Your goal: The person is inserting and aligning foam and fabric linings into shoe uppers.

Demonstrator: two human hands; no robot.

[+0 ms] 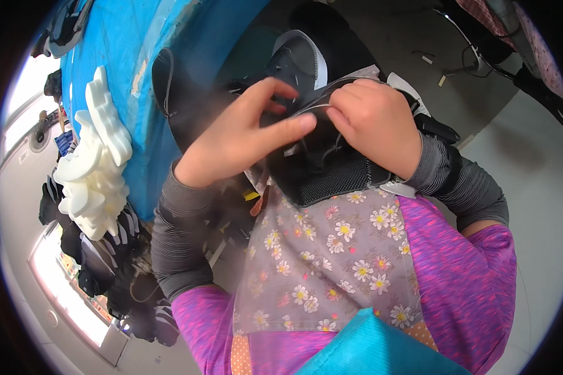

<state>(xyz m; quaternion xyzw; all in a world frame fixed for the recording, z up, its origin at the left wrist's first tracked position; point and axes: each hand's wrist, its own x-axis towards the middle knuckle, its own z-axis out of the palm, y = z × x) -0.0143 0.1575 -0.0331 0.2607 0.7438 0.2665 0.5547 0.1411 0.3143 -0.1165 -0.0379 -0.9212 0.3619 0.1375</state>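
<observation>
A black mesh shoe upper [331, 175] with grey trim lies on my lap, over a flowered grey apron [331, 262]. My left hand [244, 134] reaches in from the left, thumb and fingers pinching at the upper's edge and a thin lace or thread [313, 109]. My right hand [375, 125] grips the same edge from the right, fingers curled over it. Both hands nearly touch above the upper. Grey sleeves cover my forearms.
A blue-covered table [150, 75] stands at the left with a stack of white foam insoles [97, 162] on its edge. Dark shoe parts [119, 275] are piled below it. Another black upper [175, 94] rests against the table. Grey floor with cables lies at upper right.
</observation>
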